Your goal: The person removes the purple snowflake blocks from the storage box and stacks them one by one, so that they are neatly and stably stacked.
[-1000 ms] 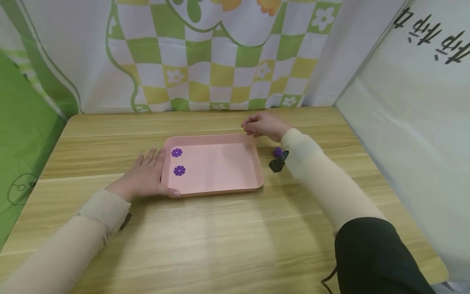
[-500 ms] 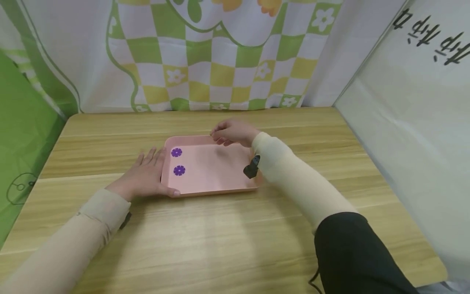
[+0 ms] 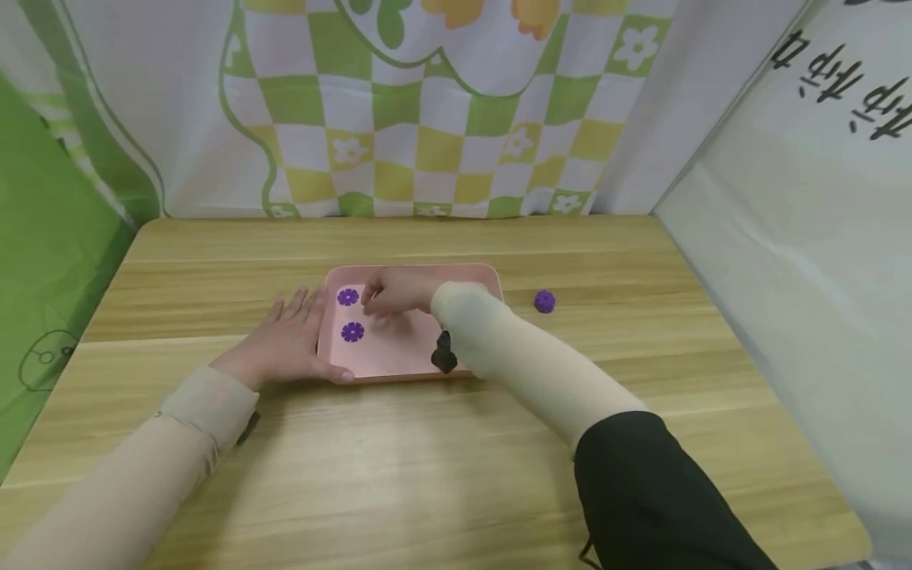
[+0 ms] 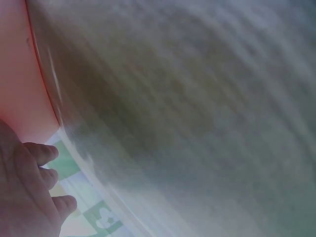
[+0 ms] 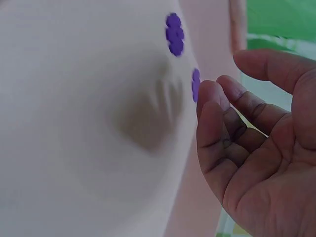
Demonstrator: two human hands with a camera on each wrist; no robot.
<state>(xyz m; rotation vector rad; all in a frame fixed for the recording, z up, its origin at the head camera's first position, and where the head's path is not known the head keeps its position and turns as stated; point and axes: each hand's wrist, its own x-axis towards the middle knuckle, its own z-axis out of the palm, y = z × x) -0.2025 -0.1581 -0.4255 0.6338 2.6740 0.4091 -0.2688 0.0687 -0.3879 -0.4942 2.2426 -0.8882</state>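
A shallow pink tray lies on the wooden table. Two flat purple flower-shaped discs sit inside it near its left wall, one behind the other. My left hand rests at the tray's left side, fingers spread and thumb along the front left corner. Over the left half of the tray hovers my right hand, close to the discs. The right wrist view shows its fingers loosely bent, thumb apart, nothing between them, with a purple disc on the tray floor beyond.
A round purple piece of notched discs lies on the table right of the tray. A checked curtain hangs behind the table's back edge. A white sheet borders the right side, a green one the left.
My right hand has moved left from the tray's back right corner to above its left half. The round purple piece is now uncovered. My left hand stays in place.
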